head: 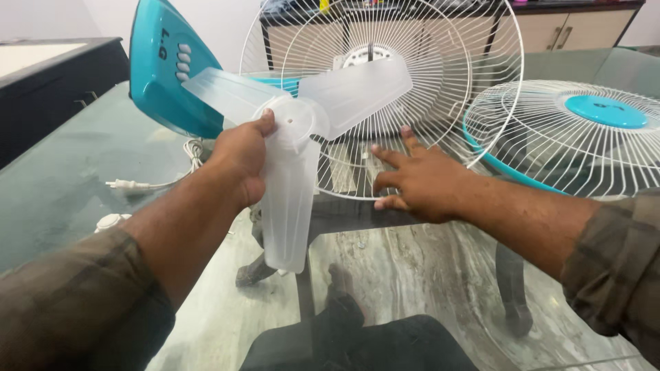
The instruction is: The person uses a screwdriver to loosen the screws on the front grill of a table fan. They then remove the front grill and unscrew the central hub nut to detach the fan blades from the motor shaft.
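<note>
Translucent plastic, thin and slightly frosted, is forming the three-bladed fan blade [297, 130], which the left hand [240, 158] is gripping at the hub, thumb pressed on top, just in front of the rear wire guard [440, 82]. The right hand [412, 182] is lying open, fingers spread against that guard's lower rim. The guard is standing tilted on a glass table [69, 178]; a careless push could be sending it sliding, and the blade could be snagging the thin white wires. Right of the guard, the domed front grille [570, 137] with its teal cap is resting; left of it, the glossy teal fan base [161, 65].
</note>
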